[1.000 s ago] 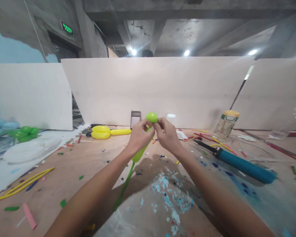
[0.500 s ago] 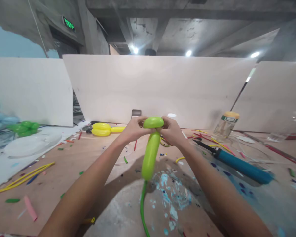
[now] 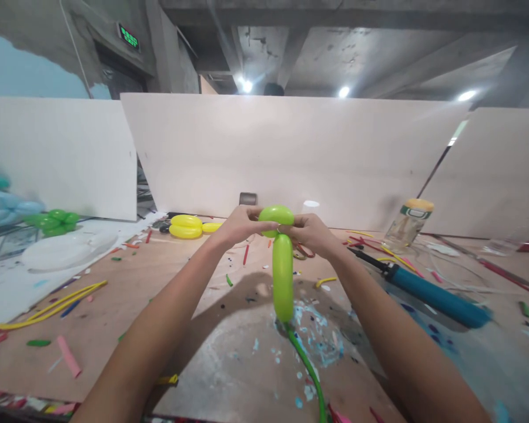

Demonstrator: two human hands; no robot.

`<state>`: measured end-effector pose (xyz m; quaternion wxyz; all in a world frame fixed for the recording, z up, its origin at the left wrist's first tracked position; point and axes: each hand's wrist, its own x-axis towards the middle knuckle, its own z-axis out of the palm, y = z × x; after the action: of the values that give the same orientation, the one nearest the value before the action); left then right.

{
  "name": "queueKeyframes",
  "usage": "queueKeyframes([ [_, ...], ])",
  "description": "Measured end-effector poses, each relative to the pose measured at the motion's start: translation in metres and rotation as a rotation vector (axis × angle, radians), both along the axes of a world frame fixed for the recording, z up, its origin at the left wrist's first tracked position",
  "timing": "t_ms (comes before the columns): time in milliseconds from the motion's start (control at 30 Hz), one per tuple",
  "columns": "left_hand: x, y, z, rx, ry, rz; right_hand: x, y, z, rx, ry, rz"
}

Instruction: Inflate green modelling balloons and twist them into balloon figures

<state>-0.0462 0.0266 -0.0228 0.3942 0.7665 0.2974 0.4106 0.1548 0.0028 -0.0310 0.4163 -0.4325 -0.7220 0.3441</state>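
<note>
A light green modelling balloon (image 3: 283, 282) hangs between my hands over the middle of the table. Its top part is bent into a rounded bubble, and a straight inflated length drops below the twist. From there a thin uninflated darker green tail curves down to the right. My left hand (image 3: 241, 227) is closed on the bubble's left side, its thumb reaching across to the twist. On the right side, my right hand (image 3: 309, 232) pinches the balloon near the same twist. Some fingertips of both hands are hidden behind it.
A teal hand pump (image 3: 436, 295) lies on the right, near a yellow-lidded jar (image 3: 409, 223). Behind my left hand lies a yellow twisted balloon (image 3: 186, 227). Uninflated yellow balloons (image 3: 55, 304) and scraps litter the table. White boards (image 3: 264, 153) stand along the back.
The hanging length has swung from leaning left to nearly upright, and its tail now curves right. My left thumb has moved onto the twist. The view has shifted slightly.
</note>
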Motion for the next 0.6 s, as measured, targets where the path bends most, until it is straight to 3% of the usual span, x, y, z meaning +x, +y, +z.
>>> queueKeyframes([
  [133, -0.001, 0.003, -0.002, -0.093, -0.095, 0.007, -0.004, -0.003, 0.001, 0.039, 0.116, -0.029],
  [267, -0.006, 0.006, -0.002, -0.178, -0.177, -0.044, -0.003, 0.000, 0.001, 0.000, 0.228, 0.094],
  [367, -0.012, 0.010, -0.001, -0.211, -0.268, -0.011, 0.005, 0.002, 0.002, 0.042, 0.293, 0.153],
  [533, -0.017, 0.014, -0.003, -0.253, -0.294, -0.011, 0.006, -0.001, 0.004, 0.063, 0.251, -0.037],
  [600, -0.015, 0.013, -0.004, -0.235, -0.239, -0.023, 0.003, 0.000, 0.003, 0.062, 0.243, -0.004],
])
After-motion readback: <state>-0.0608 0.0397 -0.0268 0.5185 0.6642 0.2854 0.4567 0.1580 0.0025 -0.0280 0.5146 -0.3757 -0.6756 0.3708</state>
